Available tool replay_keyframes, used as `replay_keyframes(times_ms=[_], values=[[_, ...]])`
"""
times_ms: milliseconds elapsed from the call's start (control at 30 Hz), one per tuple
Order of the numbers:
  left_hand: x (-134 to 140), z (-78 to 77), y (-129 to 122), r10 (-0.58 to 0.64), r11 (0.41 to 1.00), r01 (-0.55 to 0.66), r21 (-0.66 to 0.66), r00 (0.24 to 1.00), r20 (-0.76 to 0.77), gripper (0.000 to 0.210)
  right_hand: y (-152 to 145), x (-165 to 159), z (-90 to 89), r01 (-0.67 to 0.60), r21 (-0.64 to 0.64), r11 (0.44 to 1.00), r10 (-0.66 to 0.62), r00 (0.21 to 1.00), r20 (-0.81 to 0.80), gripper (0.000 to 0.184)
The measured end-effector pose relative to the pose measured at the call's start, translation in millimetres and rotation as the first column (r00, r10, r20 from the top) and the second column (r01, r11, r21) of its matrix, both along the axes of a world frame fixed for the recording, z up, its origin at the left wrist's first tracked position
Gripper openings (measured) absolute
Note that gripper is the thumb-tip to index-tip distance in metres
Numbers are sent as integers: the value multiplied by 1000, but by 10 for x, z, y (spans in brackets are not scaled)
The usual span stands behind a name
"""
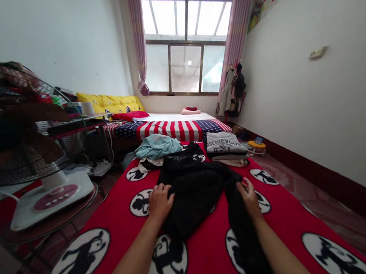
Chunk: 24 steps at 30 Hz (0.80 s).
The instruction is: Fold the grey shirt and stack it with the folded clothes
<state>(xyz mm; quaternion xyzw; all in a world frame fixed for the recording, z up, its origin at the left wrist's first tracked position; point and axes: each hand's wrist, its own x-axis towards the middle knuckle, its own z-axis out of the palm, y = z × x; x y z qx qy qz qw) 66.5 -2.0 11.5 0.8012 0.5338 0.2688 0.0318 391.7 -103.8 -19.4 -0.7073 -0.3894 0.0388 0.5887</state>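
Note:
A black long-sleeved garment (195,186) lies loosely spread on a red blanket (115,239) printed with dark animal figures in white circles. My left hand (160,203) is at its left edge, fingers curled over the cloth. On the other side, my right hand (249,197) pinches the edge of a long sleeve-like strip that runs down toward me. Beyond the garment, a rumpled light-blue cloth (158,146) rests on black and white clothing at the left. A folded stack topped by a grey lettered shirt (224,143) sits at the right.
At the left, a fan (51,196) stands on a round stool beside a cluttered desk (83,119). A second bed with a striped, starred cover (172,130) is under the window (188,48). A small yellow stool (256,145) stands near the right wall.

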Motion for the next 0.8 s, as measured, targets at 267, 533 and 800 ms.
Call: replay_keyframes(times_ms=[267,533,800], values=[[-79,-21,-831,-448,838,505,-206,853,270,23,59,-94,47,-8,-99,995,1,997,-77,103],[211,19,-1060,-545,708,672,-219,716,437,20,159,-535,194,-40,-272,961,55,997,49,82],[-127,57,-760,-79,881,448,-150,454,888,39,447,-808,1189,74,128,989,-64,995,-80,43]])
